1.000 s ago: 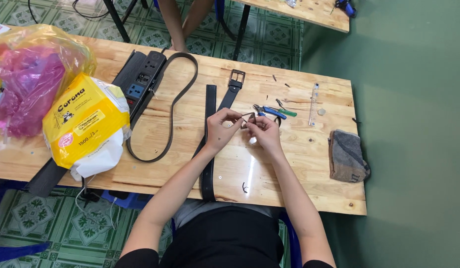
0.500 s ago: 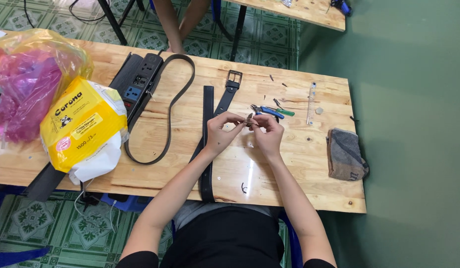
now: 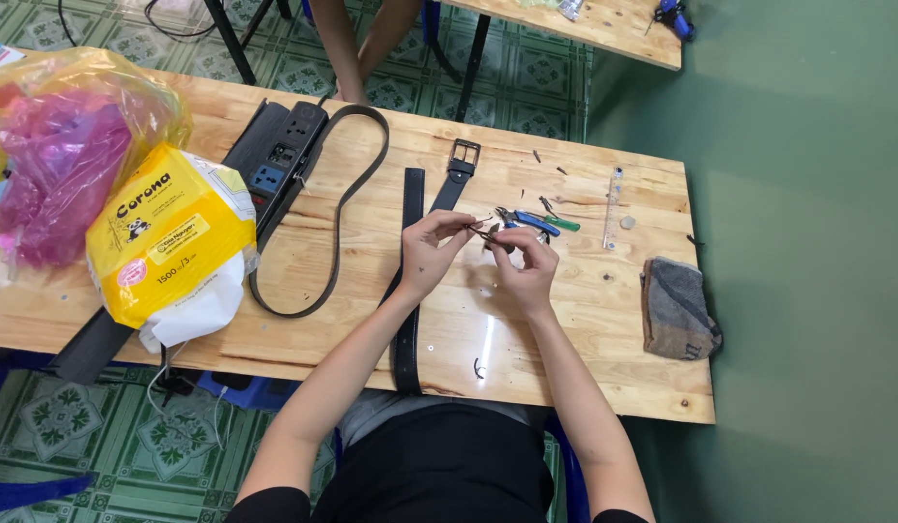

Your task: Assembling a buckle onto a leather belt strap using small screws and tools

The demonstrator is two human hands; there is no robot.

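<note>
My left hand (image 3: 432, 250) and my right hand (image 3: 524, 263) meet above the wooden table (image 3: 604, 320) and pinch a small dark metal piece (image 3: 488, 232) between their fingertips. It is too small to tell what it is. A black belt (image 3: 407, 291) with a square buckle (image 3: 463, 155) lies flat under my left forearm. Just beyond my fingers lie blue-handled pliers (image 3: 526, 221) and a green-handled tool (image 3: 561, 223).
A second black belt (image 3: 323, 242) loops to the left, beside a black power strip (image 3: 275, 160). A yellow tissue pack (image 3: 173, 242) and a pink-filled plastic bag (image 3: 61, 155) sit at the left. A grey cloth (image 3: 677, 308) lies at the right edge, a clear ruler (image 3: 614, 194) nearby. Another person's legs (image 3: 362, 44) stand beyond the table.
Both hands stay together over the same spot; the fingers have shifted slightly around the small piece. Nothing else on the table has moved.
</note>
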